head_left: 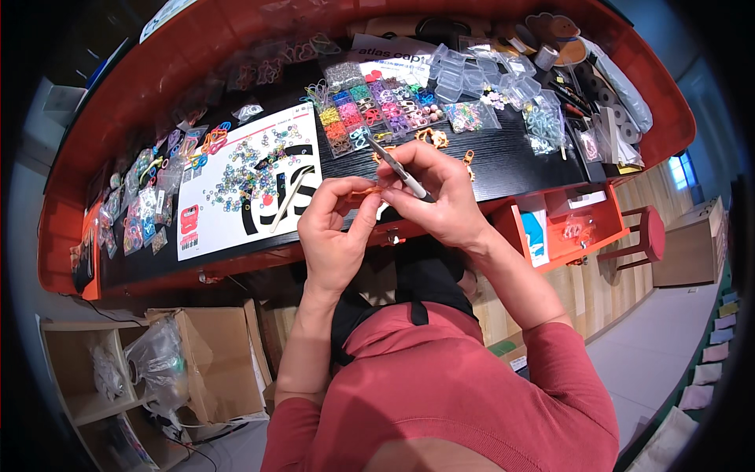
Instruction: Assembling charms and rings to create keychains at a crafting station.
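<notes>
beyond left hand [333,226], divided box [387,128], coloured pieces [348,115]

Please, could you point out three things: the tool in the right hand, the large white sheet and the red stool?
Tool [401,172], head view: on its grey body.
Large white sheet [216,236], head view: on its bare lower part.
Red stool [653,234], head view: on its seat.

Print to the left and ahead

From my remote feed, I can make out very large black lettering on the white sheet [212,236] left of the left hand [334,228]. Smaller red print runs along the sheet's far edge, and a red block marking stands near its left edge. Well beyond the right hand [444,200], a white packet [387,64] carries a line of dark lettering with smaller print beneath. Other labels are too small for me to read.
</notes>
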Tool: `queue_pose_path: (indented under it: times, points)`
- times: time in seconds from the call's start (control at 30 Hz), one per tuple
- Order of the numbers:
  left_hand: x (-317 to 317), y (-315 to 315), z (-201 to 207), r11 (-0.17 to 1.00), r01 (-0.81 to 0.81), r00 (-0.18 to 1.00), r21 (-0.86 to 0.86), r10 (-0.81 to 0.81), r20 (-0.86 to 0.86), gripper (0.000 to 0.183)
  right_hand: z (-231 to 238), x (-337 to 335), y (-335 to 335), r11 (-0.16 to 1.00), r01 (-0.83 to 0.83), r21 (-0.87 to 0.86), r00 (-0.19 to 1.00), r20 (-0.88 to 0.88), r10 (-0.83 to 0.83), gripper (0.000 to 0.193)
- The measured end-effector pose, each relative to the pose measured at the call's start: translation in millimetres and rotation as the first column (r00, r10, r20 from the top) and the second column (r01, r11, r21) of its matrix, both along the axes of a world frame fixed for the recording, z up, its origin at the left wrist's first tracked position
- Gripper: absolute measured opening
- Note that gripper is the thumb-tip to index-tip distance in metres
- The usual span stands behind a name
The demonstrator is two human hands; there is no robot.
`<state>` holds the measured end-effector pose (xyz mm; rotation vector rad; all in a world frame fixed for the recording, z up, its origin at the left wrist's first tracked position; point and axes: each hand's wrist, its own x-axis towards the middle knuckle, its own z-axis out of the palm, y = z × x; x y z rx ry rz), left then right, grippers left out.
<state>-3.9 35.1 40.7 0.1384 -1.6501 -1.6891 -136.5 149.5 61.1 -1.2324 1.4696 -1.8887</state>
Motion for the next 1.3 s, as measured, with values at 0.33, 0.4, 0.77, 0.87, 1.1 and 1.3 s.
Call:
queue_pose_path:
  times: [0.33, 0.4, 0.77, 0.87, 1.1, 1.3]
  points:
    - [3.8, -4.3, 3.9, 0.989, -0.011, 1.000, -0.148, 0.014, 0.016, 0.020, 1.6, -12.3, 1.3, 0.986, -0.164, -0.007, 0.985, 0.045, 0.165, 0.024]
    - [4.6, -6.1, 4.0, 0.985, -0.014, 1.000, -0.173, 0.016, 0.010, 0.020, 1.0, -13.8, 0.6, 0.984, -0.177, -0.012, 0.983, 0.048, 0.178, 0.024]
    - [7.2, -4.4, 7.4, 0.995, 0.001, 0.998, -0.098, 0.005, 0.057, 0.022, -0.3, -14.6, -1.5, 0.975, -0.223, 0.001, 0.968, 0.119, 0.221, 0.025]
    - [5.7, -2.9, 7.1, 1.000, 0.027, 0.999, 0.009, -0.028, 0.033, 0.022, -3.7, -15.6, -1.8, 0.975, -0.219, -0.024, 0.972, 0.084, 0.220, 0.025]
    - [5.9, -9.3, 5.8, 0.987, 0.039, 0.999, -0.154, -0.035, 0.026, 0.022, -6.8, -14.5, -0.9, 0.975, -0.213, -0.057, 0.971, 0.097, 0.218, 0.027]
    - [4.7, -6.2, 6.4, 0.985, 0.010, 0.999, -0.173, -0.004, 0.038, 0.022, -9.1, -18.3, -0.5, 0.971, -0.227, -0.074, 0.967, 0.098, 0.234, 0.029]
